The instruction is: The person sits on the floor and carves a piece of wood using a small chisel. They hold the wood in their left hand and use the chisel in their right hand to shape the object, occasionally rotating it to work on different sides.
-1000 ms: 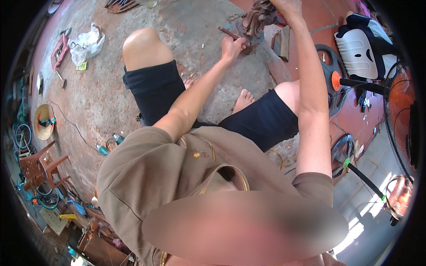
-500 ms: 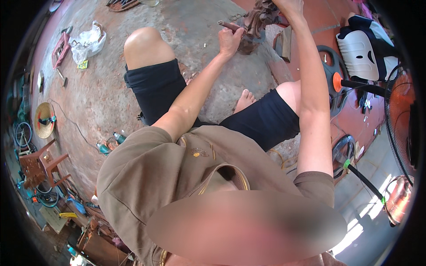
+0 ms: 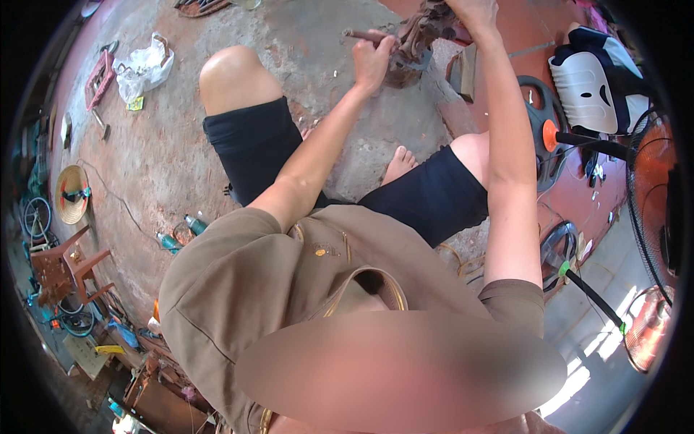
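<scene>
My left hand (image 3: 372, 64) is closed round a brown stick-like tool (image 3: 358, 34), whose blunt end points left past my fist. The tool's other end is hidden by the hand and the dark brown carved wooden piece (image 3: 423, 32) beside it. This carving has curling, knobbly shapes and stands on the floor near the top of the head view. At its right upper side, my right hand (image 3: 475, 13) is bent over with its fingers cut off by the picture's edge. What those fingers hold cannot be made out.
A wooden block (image 3: 463, 72) lies right of the carving. A white plastic bag (image 3: 147, 65), a pink crate-like thing (image 3: 99, 79) and a straw hat (image 3: 72, 194) lie on the left. Standing fans (image 3: 654, 188) and a white-and-black bag-like thing (image 3: 584, 87) are on the right.
My left hand has shifted slightly left, and the tool's outer end has moved left and a little up. My right hand is nearly where it was.
</scene>
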A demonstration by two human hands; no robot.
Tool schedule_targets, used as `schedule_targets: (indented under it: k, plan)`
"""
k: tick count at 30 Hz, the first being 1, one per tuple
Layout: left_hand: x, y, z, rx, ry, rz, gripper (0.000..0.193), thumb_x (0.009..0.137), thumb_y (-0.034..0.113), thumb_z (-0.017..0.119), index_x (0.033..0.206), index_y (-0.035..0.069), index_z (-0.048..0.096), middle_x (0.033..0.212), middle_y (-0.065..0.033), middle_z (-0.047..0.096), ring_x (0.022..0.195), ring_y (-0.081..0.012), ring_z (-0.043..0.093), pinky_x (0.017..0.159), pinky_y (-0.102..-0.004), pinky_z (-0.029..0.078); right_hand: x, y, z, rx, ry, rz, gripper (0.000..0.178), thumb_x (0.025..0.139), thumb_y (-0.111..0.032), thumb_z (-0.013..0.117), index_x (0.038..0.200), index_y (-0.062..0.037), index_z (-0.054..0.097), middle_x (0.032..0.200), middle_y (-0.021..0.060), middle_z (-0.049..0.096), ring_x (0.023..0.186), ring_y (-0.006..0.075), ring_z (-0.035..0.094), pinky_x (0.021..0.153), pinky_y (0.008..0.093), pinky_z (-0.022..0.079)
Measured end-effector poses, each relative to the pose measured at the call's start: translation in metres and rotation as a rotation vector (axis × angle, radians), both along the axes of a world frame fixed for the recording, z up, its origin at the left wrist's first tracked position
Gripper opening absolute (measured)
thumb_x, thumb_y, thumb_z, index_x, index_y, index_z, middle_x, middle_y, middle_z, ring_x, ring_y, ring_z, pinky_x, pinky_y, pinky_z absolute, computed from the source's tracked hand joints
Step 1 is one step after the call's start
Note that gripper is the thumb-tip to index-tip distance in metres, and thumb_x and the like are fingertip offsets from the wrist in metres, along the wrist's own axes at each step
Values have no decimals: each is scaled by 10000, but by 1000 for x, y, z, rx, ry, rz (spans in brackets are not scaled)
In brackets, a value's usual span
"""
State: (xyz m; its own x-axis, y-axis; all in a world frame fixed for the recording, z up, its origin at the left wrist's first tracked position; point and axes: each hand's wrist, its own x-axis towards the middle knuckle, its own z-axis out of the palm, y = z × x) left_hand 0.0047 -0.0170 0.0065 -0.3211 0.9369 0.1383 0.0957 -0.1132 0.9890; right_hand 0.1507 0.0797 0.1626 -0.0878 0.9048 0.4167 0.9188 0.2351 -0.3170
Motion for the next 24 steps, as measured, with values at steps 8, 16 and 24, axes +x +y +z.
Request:
schedule_targets:
  k: [8,16,24]
  plan:
    - [5,11,-4,107,82,33,151,864,140,672,866,-10,689,723,-84,704,686,-93,646,637,-273,507,-12,7,4,-98,109,177,176,814,-204,565,903,-58,608,912,210,677,894,400,652,805,465,511]
    - [-8,4,-2,-160,466,-162,226,773,235,703,800,11,704,715,-149,699,659,-283,685,626,-360,523,9,3,4,-102,131,154,195,817,-204,565,923,-52,624,919,209,681,899,390,656,793,458,516]
    - [15,34,11,132,-168,-30,188,842,189,700,884,6,706,763,-86,706,674,-118,650,641,-293,509,13,1,18,-265,248,292,301,813,-282,695,1041,-89,672,903,114,694,855,225,661,773,357,521]
